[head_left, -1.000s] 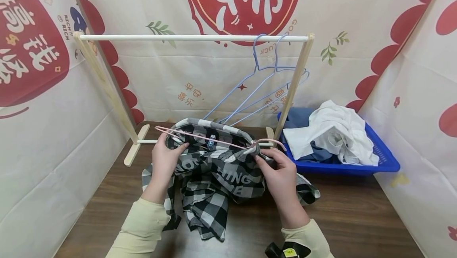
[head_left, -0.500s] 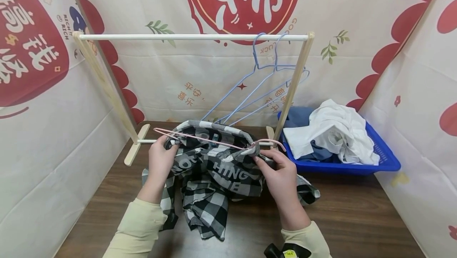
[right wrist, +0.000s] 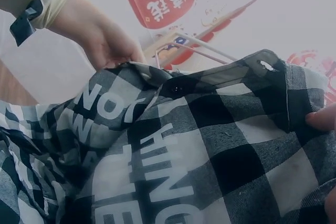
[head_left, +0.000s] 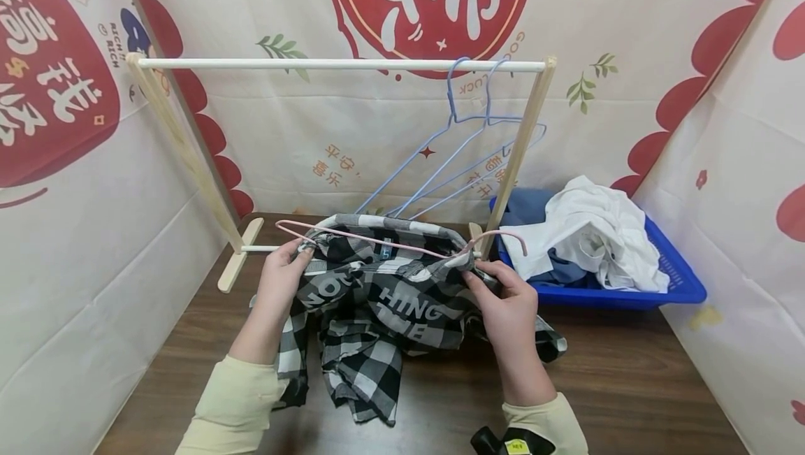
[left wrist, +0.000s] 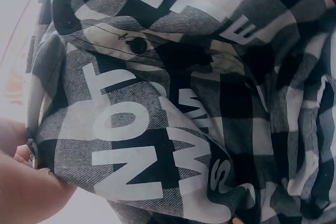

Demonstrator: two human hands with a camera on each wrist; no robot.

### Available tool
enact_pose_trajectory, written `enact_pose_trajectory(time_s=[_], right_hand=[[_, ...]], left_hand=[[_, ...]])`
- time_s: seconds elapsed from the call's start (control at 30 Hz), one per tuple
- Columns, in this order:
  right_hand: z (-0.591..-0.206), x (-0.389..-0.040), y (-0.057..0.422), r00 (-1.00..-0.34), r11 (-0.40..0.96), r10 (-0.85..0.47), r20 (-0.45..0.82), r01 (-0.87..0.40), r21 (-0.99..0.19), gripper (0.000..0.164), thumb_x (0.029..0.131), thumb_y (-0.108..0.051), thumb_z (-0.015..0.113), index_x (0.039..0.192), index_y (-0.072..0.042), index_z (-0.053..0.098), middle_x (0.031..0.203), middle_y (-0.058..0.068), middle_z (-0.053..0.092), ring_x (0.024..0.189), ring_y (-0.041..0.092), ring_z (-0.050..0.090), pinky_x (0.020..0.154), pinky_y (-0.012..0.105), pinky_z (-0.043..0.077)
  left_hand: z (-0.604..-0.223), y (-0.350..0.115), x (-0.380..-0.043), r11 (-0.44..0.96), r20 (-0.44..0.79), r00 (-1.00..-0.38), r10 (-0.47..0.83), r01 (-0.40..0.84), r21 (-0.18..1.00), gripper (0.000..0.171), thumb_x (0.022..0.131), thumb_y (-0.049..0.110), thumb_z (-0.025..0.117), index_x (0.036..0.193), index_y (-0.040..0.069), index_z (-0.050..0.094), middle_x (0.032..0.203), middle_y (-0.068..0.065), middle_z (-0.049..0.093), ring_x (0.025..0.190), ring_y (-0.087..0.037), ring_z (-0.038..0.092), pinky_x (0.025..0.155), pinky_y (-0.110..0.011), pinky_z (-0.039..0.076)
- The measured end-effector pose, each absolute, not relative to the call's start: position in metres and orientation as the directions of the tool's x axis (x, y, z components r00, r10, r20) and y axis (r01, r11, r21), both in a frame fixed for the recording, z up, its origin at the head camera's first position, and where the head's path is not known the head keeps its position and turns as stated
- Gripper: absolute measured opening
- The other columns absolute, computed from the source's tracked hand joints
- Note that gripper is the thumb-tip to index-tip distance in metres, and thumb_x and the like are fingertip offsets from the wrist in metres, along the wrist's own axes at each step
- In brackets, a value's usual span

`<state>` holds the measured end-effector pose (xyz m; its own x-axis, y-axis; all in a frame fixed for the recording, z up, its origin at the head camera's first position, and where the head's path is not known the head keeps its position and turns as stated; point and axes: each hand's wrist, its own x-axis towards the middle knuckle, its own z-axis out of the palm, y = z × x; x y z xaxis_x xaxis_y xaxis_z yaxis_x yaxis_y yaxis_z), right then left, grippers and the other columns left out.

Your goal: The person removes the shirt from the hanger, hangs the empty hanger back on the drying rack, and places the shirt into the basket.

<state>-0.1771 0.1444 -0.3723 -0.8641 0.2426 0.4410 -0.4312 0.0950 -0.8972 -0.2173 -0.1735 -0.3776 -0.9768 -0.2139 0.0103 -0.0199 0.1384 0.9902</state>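
Note:
A black-and-white checked shirt (head_left: 415, 294) with white lettering is held up by its neck over the table, its lower part drooping toward the front. Across the neck opening lies a pink hanger (head_left: 377, 239), its hook sticking out on the right beyond the collar. My left hand (head_left: 281, 284) pinches the shirt's left edge between thumb and fingers, beside the hanger's left end. At the right side of the collar, just below the hook, my right hand (head_left: 508, 308) pinches the cloth. In the left wrist view the thumb (left wrist: 34, 192) presses against the shirt edge.
Behind the shirt stands a wooden rack with a white rail (head_left: 339, 64). Blue hangers (head_left: 434, 140) hang at its right end. A blue basket (head_left: 682, 291) on the right holds white clothing (head_left: 597, 231) and blue clothing. Printed cloth walls enclose the table (head_left: 616, 385).
My left hand has shifted slightly left along with the shirt's edge. The right hand has moved right with the collar, and the hanger's hook has moved right and up. The hands are farther apart.

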Motion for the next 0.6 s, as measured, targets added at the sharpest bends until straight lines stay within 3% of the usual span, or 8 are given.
enact_pose_trajectory(time_s=[0.2, 0.33, 0.4, 0.6], right_hand=[[-0.3733, -0.1773, 0.1453, -0.845, 0.104, 0.26, 0.468, -0.457, -0.883, 0.014, 0.082, 0.005, 0.075, 0.095, 0.004, 0.074, 0.087, 0.003, 0.068, 0.075, 0.014, 0.057, 0.062, 0.019, 0.048], [-0.3749, -0.1776, 0.1465, -0.844, 0.106, 0.276, 0.461, -0.45, -0.887, 0.012, 0.083, 0.003, 0.075, 0.095, 0.002, 0.074, 0.086, 0.003, 0.068, 0.074, 0.014, 0.056, 0.06, 0.02, 0.046], [-0.3756, -0.1777, 0.1467, -0.847, 0.104, 0.283, 0.45, -0.439, -0.892, 0.011, 0.083, 0.002, 0.075, 0.095, 0.002, 0.074, 0.087, 0.003, 0.069, 0.075, 0.014, 0.056, 0.061, 0.02, 0.047], [-0.3775, -0.1784, 0.1459, -0.857, 0.094, 0.301, 0.417, -0.409, -0.908, 0.011, 0.084, -0.001, 0.075, 0.096, 0.001, 0.074, 0.09, 0.004, 0.07, 0.079, 0.016, 0.058, 0.065, 0.02, 0.049]], left_hand=[[-0.3744, -0.1711, -0.2171, -0.054, -0.021, -0.985, -0.173, -0.012, 0.998, 0.041, 0.101, 0.002, 0.042, 0.137, -0.019, 0.039, 0.142, -0.028, 0.041, 0.139, -0.031, 0.027, 0.115, -0.045, 0.016], [-0.3732, -0.1688, -0.2184, -0.138, -0.06, -0.978, -0.199, -0.032, 0.99, 0.039, 0.101, 0.003, 0.042, 0.134, -0.017, 0.044, 0.123, -0.014, 0.058, 0.132, -0.027, 0.034, 0.113, -0.04, 0.02], [-0.3728, -0.1676, -0.2193, -0.169, -0.092, -0.972, -0.214, -0.056, 0.984, 0.039, 0.101, 0.005, 0.042, 0.134, -0.015, 0.045, 0.118, -0.008, 0.059, 0.131, -0.024, 0.034, 0.112, -0.038, 0.021], [-0.37, -0.1644, -0.2207, -0.178, -0.137, -0.968, -0.21, -0.1, 0.979, 0.041, 0.103, 0.011, 0.04, 0.14, -0.008, 0.044, 0.143, -0.014, 0.04, 0.141, -0.023, 0.022, 0.116, -0.039, 0.012]])
